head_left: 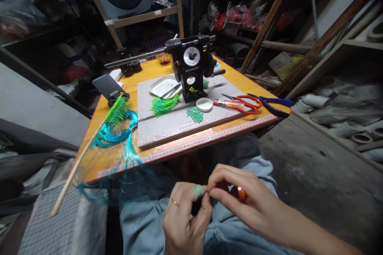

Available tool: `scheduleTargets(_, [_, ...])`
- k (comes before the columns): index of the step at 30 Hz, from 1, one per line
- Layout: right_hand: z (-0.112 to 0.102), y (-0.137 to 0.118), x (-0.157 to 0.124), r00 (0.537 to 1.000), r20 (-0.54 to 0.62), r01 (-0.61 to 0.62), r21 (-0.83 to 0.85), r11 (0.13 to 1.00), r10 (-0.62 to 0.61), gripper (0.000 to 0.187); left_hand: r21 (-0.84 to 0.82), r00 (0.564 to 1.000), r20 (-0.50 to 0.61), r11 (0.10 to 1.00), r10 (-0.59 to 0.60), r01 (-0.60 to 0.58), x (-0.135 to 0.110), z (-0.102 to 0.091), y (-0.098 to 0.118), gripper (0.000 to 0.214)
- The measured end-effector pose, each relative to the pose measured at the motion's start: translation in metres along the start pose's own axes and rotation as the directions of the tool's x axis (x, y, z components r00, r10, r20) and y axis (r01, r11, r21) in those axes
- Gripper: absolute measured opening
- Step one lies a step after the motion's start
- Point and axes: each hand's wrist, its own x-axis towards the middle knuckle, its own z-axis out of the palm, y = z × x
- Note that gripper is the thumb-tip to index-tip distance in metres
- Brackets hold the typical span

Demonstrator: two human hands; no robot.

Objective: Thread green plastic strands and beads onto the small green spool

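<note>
Above my lap, my left hand and my right hand meet fingertip to fingertip, both pinched. What lies between the fingertips is too small to make out. Green tape is wrapped round a left finger, and another finger wears a ring. A thin tool with an orange end is tucked in my right hand; most of it is hidden. On the grey board beyond, small green beads lie beside a white dish. Green-blue strands lie to their left.
A black clamp-like machine stands on the board, near a white tray with tweezers. Red-handled scissors and blue-black pliers lie right. Blue filament hangs over the left edge, beside a stick with green bristles.
</note>
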Motion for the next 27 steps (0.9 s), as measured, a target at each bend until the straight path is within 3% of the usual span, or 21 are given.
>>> scheduleTargets(4, [-0.003,-0.001,0.0,0.999,0.016,-0.031,-0.009,0.999,0.032,0.01,-0.116,0.985,-0.042,0.98,-0.168,0.162,-0.001,0.003,0.004,0.017])
scheduleTargets(8, [0.001,0.002,0.0,0.999,0.019,0.03,-0.013,0.999,-0.03,0.009,-0.241,0.937,-0.042,0.913,-0.348,0.328,-0.001,0.008,0.009,0.013])
scheduleTargets(11, [0.005,0.005,-0.001,0.999,-0.001,0.043,0.01,0.999,-0.043,0.01,-0.388,0.847,-0.05,0.791,-0.53,0.473,0.0,0.01,0.011,0.011])
scheduleTargets(14, [0.009,0.008,-0.004,0.999,-0.029,0.018,0.039,0.999,-0.017,0.011,-0.566,0.74,0.017,0.603,-0.673,0.562,0.001,0.011,0.01,0.013])
scheduleTargets(18, [0.014,0.009,-0.008,0.995,0.022,-0.095,0.105,0.99,0.093,0.015,-0.697,0.685,0.095,0.443,-0.722,0.564,0.002,0.009,0.007,0.024])
scheduleTargets(22, [0.024,0.012,-0.011,0.979,0.129,-0.186,0.229,0.955,0.16,0.017,-0.695,0.655,0.071,0.434,-0.752,0.574,0.005,0.008,0.01,0.027])
scheduleTargets(27, [0.033,0.012,-0.011,0.978,0.085,-0.206,0.227,0.952,0.192,0.014,-0.681,0.629,0.044,0.437,-0.776,0.588,0.007,0.009,0.015,0.03])
